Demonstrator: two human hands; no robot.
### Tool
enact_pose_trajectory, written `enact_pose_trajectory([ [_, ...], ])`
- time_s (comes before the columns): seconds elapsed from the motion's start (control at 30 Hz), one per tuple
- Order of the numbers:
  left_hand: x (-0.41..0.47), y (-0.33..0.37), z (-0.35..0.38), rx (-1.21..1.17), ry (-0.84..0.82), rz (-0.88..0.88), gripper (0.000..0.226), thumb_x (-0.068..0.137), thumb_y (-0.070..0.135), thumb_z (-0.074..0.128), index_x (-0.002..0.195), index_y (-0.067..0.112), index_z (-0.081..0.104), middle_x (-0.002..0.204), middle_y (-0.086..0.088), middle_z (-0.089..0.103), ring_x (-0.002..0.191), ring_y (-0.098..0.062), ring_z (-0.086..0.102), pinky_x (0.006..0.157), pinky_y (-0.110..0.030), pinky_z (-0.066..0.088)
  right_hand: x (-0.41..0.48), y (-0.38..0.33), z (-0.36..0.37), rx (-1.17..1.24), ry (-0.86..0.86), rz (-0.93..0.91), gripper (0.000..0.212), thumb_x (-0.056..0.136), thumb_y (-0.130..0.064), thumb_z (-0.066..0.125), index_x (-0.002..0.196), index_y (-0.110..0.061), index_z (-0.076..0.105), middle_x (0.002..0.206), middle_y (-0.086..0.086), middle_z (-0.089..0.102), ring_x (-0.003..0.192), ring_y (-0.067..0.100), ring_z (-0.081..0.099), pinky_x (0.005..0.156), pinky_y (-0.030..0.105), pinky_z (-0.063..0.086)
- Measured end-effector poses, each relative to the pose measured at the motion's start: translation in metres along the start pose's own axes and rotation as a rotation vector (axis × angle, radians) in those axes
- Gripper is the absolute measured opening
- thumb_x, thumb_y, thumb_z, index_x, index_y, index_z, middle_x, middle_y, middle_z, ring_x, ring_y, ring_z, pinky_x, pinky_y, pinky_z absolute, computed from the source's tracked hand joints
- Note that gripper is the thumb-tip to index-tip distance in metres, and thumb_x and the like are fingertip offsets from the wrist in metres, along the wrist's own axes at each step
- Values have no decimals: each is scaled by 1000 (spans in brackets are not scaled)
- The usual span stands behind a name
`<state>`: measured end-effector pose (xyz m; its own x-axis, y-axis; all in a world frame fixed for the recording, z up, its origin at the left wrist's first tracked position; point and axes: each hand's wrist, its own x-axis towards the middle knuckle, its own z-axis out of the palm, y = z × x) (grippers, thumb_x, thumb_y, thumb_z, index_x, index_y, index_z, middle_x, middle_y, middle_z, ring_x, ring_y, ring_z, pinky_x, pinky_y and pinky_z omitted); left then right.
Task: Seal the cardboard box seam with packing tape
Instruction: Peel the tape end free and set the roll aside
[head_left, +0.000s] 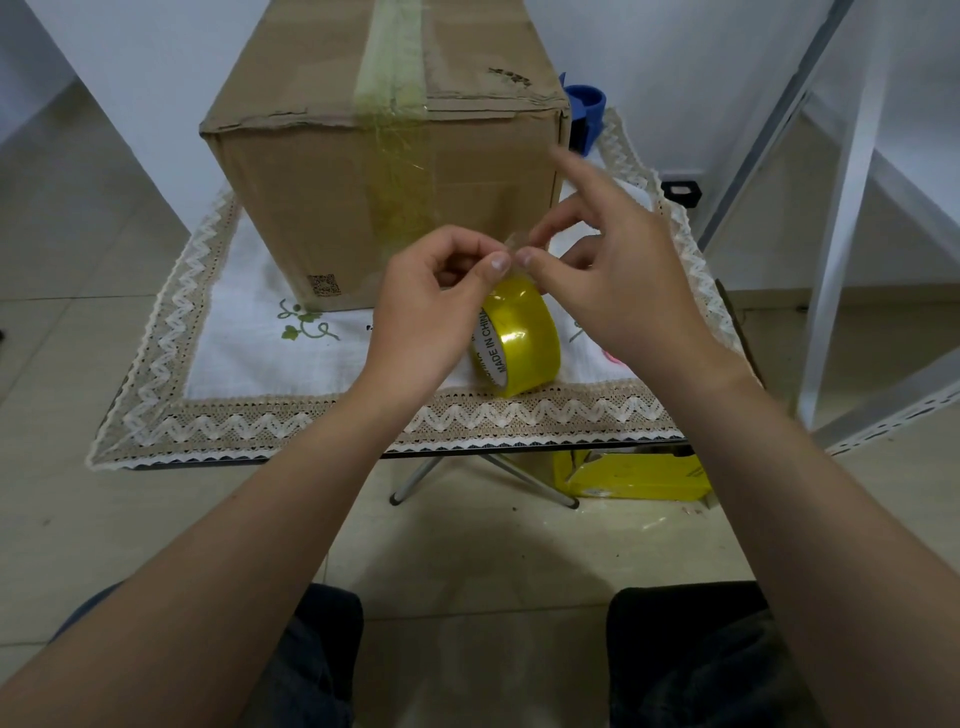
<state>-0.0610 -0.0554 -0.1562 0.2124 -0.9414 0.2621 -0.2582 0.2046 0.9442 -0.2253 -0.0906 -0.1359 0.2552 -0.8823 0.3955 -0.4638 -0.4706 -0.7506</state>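
A brown cardboard box stands on a small table, with yellowish clear tape running along its top seam and down its front face. A yellow roll of packing tape hangs just in front of the box, above the tablecloth. Its loose end is pinched between the fingertips of both hands. My left hand grips the tape end from the left with thumb and forefinger. My right hand pinches it from the right, its other fingers spread.
A white embroidered tablecloth with a lace border covers the folding table. A blue object sits behind the box's right corner. A yellow package lies on the floor under the table. White shelving stands at right.
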Motion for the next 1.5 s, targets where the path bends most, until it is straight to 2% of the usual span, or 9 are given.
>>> enact_pose_trajectory([
  [0.1, 1, 0, -2, 8, 8, -16, 11, 93, 15, 72, 88, 24, 72, 80, 14, 70, 73, 5, 62, 68, -16, 50, 2, 2, 0, 52, -2, 78, 67, 91, -19, 76, 151, -24, 46, 105, -8, 71, 70, 21, 74, 83, 41, 62],
  [0.23, 0, 1, -4, 25, -15, 7, 11, 93, 13, 72, 89, 23, 72, 85, 10, 71, 80, 2, 64, 75, -16, 53, 1, 3, 2, 73, -117, 185, 14, 93, -25, 73, 106, -27, 76, 99, -10, 76, 75, 25, 75, 81, 51, 62],
  [0.33, 1, 3, -6, 44, -18, 33, 12, 92, 12, 72, 89, 23, 72, 85, 11, 71, 82, 1, 64, 78, -17, 54, 1, 1, 2, 76, -131, 207, 12, 96, -24, 71, 86, -28, 77, 86, -6, 76, 68, 24, 74, 79, 53, 62],
  [0.43, 2, 5, -7, 71, -17, 42, 10, 91, 12, 73, 89, 21, 73, 86, 11, 72, 84, -1, 66, 79, -18, 54, 1, 0, 1, 58, -144, 210, 15, 97, -23, 69, 84, -25, 76, 87, -4, 76, 62, 18, 75, 69, 41, 63],
  [0.57, 2, 5, -8, 85, -23, 14, 9, 91, 13, 74, 88, 22, 75, 85, 11, 74, 82, 0, 68, 79, -19, 56, 1, 1, 2, 36, -116, 224, 20, 100, -23, 67, 82, -29, 75, 85, -7, 75, 54, 15, 70, 37, 9, 35],
  [0.73, 2, 5, -7, 61, -19, -30, 5, 91, 14, 75, 90, 18, 76, 89, 1, 76, 87, -16, 71, 81, -27, 58, -1, 1, 8, 77, -33, 193, 13, 95, -22, 72, 107, -22, 78, 85, -5, 77, 46, 6, 62, 47, 13, 44],
  [1.07, 3, 6, -7, 15, 13, -90, 6, 91, 12, 73, 88, 16, 75, 92, -5, 76, 92, -22, 72, 85, -33, 59, -4, 6, 18, 47, 20, 100, 5, 88, -25, 78, 85, -28, 76, 86, -13, 74, 68, 1, 66, 70, 20, 47],
  [1.27, 5, 8, -11, -10, -4, -131, 13, 93, 13, 70, 84, 21, 75, 77, 16, 70, 73, 10, 64, 68, -12, 49, -5, 6, 18, 24, 13, 40, 12, 88, -26, 81, 99, -23, 80, 89, -13, 75, 65, -6, 63, 70, 19, 50],
  [1.5, 3, 9, -9, -26, -14, -119, 11, 93, 12, 70, 85, 19, 72, 83, 6, 73, 74, 6, 65, 63, -9, 47, -7, 5, 18, 42, 24, 20, 12, 88, -22, 81, 100, -20, 78, 87, -12, 75, 62, -7, 60, 65, 9, 43],
])
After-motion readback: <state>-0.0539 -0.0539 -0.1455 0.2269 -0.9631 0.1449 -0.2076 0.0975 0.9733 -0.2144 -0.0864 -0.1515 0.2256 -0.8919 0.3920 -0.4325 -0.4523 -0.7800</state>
